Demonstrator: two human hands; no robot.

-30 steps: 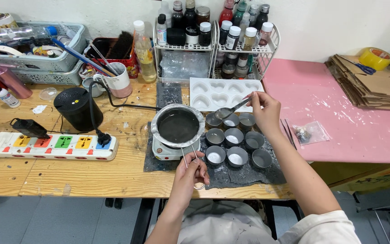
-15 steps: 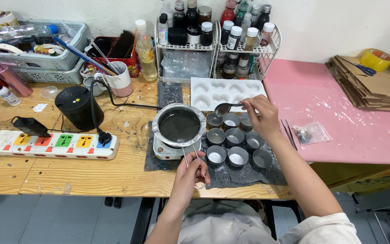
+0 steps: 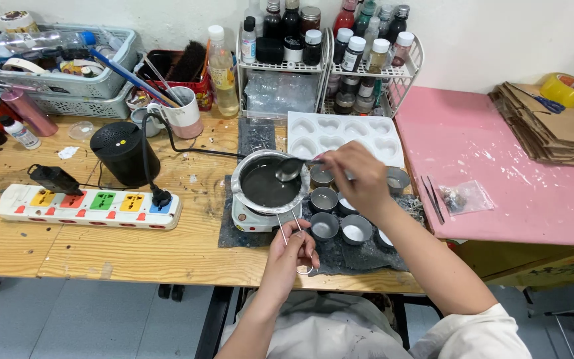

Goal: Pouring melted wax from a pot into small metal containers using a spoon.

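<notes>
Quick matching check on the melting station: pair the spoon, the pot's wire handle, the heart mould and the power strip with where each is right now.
Things:
1. spoon
2. wire handle
3. heart mould
4. power strip

Places:
A. pinched by the left hand
B. on the wood, left of the hot plate
C. held by the right hand over the pot
D. behind the small tins

Pairs: 1-C, 2-A, 3-D, 4-B
</notes>
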